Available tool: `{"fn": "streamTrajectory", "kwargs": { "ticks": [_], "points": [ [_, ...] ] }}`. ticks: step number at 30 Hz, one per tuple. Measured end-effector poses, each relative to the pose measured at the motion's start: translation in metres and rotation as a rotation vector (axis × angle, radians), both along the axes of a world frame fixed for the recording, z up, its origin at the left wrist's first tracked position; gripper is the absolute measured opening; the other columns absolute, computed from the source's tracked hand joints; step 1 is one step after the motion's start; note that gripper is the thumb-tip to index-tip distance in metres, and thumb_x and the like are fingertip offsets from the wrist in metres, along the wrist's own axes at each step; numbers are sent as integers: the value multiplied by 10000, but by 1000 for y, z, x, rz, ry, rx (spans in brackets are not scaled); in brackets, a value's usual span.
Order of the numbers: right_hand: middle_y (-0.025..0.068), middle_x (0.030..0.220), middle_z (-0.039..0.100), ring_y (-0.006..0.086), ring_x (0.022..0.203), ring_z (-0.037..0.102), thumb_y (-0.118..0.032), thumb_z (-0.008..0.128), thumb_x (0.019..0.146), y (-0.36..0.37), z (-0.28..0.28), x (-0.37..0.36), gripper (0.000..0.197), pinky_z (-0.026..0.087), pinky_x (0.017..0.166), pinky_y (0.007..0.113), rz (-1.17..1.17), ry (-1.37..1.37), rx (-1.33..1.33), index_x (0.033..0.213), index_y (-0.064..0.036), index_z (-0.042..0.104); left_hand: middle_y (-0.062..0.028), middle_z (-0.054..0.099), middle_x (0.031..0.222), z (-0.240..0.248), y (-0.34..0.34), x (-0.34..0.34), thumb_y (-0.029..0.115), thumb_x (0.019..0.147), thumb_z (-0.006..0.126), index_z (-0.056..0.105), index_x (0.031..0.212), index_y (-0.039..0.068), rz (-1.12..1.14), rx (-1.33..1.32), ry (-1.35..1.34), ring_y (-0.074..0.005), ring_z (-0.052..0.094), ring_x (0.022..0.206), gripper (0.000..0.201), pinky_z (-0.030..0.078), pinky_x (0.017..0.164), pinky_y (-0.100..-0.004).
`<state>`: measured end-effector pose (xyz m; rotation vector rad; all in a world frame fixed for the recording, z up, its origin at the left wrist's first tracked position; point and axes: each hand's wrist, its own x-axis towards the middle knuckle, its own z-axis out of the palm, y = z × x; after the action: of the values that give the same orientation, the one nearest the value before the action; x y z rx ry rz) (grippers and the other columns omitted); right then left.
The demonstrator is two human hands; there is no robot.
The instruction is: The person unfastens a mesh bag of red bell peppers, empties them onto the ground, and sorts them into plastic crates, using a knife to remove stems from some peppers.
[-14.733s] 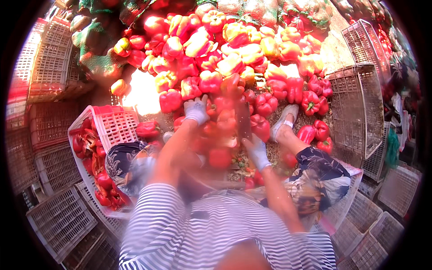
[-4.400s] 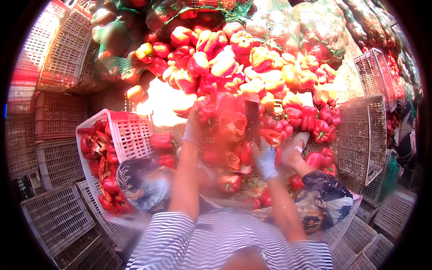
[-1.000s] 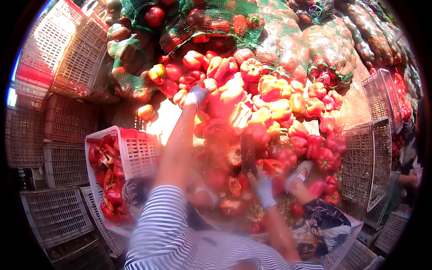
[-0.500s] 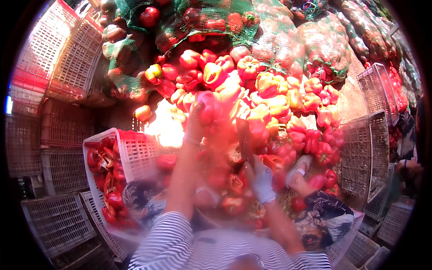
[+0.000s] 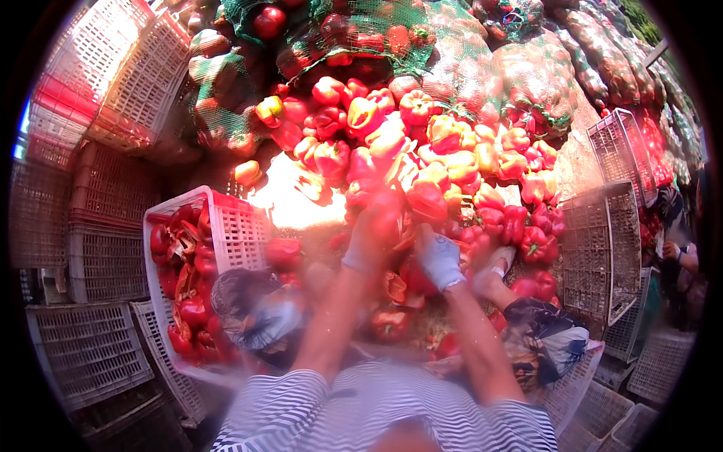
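My left hand (image 5: pixel 364 245), in a pale glove, is closed around a red bell pepper (image 5: pixel 386 214), blurred by motion, above the heap. Close by on the right, my gloved right hand (image 5: pixel 439 258) is closed. Half a second ago it held a knife with a dark blade; the blade cannot be made out now. Just beyond my right hand is another red bell pepper (image 5: pixel 427 201). Red and yellow-orange peppers (image 5: pixel 452 135) spread in a heap ahead of both hands. Cut pepper pieces (image 5: pixel 395 288) lie on the ground below them.
A white crate (image 5: pixel 239 233) of red peppers tilts at my left leg. Stacked crates (image 5: pixel 90 343) line the left side; more crates (image 5: pixel 595 252) stand at right. Net sacks (image 5: pixel 536 75) of peppers stand behind the heap. Another person's hand (image 5: pixel 670 250) shows at far right.
My left hand has come down and right with the red pepper, closer to my right hand. The knife blade, upright and plain before, is no longer discernible. The view has shifted slightly.
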<state>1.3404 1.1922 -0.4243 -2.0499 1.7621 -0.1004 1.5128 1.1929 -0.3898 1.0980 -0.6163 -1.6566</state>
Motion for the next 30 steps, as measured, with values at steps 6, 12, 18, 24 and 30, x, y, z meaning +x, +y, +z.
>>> {"fn": "streamTrajectory", "kwargs": {
  "ticks": [6, 12, 18, 24, 30],
  "points": [
    [236, 867, 675, 428, 852, 655, -300, 518, 924, 8, 13, -13, 287, 495, 748, 525, -131, -346, 120, 1074, -64, 582, -184, 485, 1415, 2, -19, 41, 480, 836, 713, 377, 1458, 10, 30, -153, -554, -288, 470, 1315, 849, 383, 1096, -377],
    [215, 835, 666, 375, 796, 657, -238, 547, 914, 11, 15, -23, 282, 489, 697, 460, -302, -536, 195, 1101, -40, 619, -262, 521, 1337, -80, -112, 116, 507, 808, 711, 433, 1399, 30, 144, 190, -1374, -346, 527, 1248, 809, 445, 1007, -423],
    [178, 792, 646, 310, 740, 646, -205, 558, 916, 11, -2, -30, 256, 484, 676, 416, -370, -588, 306, 1093, -29, 614, -225, 439, 1453, -110, -169, 107, 542, 726, 728, 205, 1542, 136, -112, 331, -1595, -429, 427, 1322, 1051, 370, 1049, -542],
    [187, 826, 646, 357, 763, 642, -195, 566, 916, 4, 2, -23, 246, 484, 684, 446, -294, -484, 229, 1098, -33, 603, -233, 586, 1262, -158, -193, 104, 470, 735, 722, 446, 1406, 107, 136, 190, -1838, -402, 569, 1143, 812, 440, 967, -491],
    [222, 861, 660, 400, 828, 652, -237, 574, 912, 10, -12, -26, 276, 494, 723, 487, -312, -462, 182, 1110, -46, 598, -232, 642, 1142, -134, -213, 124, 440, 736, 719, 560, 1292, 76, -47, 141, -1565, -388, 617, 1048, 683, 477, 907, -466]
  ]
}}
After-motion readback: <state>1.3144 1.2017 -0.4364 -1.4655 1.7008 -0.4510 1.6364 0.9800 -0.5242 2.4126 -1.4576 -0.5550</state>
